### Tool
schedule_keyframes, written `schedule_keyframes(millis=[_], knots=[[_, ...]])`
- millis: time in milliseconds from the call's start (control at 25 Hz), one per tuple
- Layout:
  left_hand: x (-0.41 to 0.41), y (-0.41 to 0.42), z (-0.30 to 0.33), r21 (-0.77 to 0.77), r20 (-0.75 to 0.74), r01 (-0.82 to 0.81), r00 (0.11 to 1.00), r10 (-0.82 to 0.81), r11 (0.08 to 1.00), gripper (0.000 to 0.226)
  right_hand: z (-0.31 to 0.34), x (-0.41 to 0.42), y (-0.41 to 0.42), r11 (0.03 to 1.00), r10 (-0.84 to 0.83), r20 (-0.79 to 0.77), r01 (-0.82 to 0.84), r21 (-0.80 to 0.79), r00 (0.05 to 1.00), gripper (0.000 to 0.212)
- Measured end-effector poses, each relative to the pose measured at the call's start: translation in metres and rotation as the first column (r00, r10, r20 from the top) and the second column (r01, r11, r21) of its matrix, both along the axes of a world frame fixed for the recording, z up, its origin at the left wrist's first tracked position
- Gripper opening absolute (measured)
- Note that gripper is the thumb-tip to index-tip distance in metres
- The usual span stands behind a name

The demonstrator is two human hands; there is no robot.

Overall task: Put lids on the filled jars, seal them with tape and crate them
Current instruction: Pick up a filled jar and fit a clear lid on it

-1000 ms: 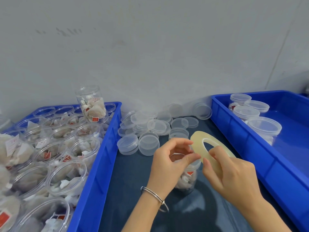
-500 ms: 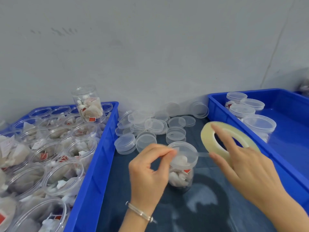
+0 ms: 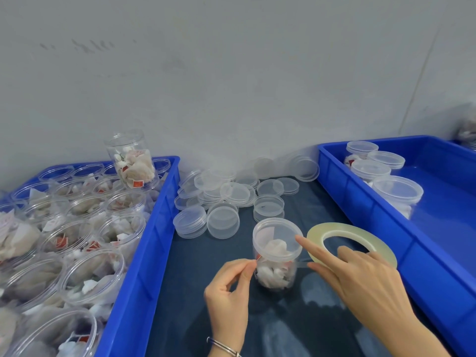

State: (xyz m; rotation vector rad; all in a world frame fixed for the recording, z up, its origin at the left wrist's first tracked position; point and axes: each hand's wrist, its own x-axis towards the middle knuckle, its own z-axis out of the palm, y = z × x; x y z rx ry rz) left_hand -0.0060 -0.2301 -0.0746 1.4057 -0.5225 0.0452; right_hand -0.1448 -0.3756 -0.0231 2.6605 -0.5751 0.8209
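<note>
2 blue crates [image 3: 144, 266] [image 3: 365, 202], 1 tape roll [image 3: 353, 228], 1 lidded jar [image 3: 277, 253] on table, 4 lidded jars [image 3: 396, 191] in right crate, 2 hands [image 3: 229, 292] [image 3: 360, 284]. Loose lids [image 3: 224, 197]: too many to count.

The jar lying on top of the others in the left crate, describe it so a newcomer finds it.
Start at the left crate, full of open jars. At its far end, one jar sits tilted above the rest, nearest the wall.

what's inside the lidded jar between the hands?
Through the clear jar: pale sachets with red tags. The lid is on; its frosted top blurs the upper contents, so no count.
</note>
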Motion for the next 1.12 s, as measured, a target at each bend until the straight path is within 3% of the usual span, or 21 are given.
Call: schedule_keyframes(millis=[520,760,920,1120], knots=[[0.008,-0.008,-0.005,0.001,0.061,-0.012,0.998,0.012,1.0,0.03,0.0,0.005,-0.002,1.0,0.02,0.008,-0.02,0.018,1.0,0.047],[0.02,-0.018,0.0,0.031,0.202,-0.064,0.978,0.056,0.997,0.025,0.001,0.012,-0.008,0.996,0.076,0.044,-0.078,0.037,0.996,0.047],[0.035,-0.02,0.008,-0.049,-0.045,0.146,0.988,-0.148,0.988,0.039,0.002,0.012,-0.01,0.993,0.09,0.041,-0.093,0.067,0.995,0.044],[0.054,-0.024,0.02,0.074,0.044,0.389,0.919,-0.392,0.918,0.042,0.005,0.011,-0.009,0.991,0.085,0.002,-0.085,0.105,0.996,0.043]])
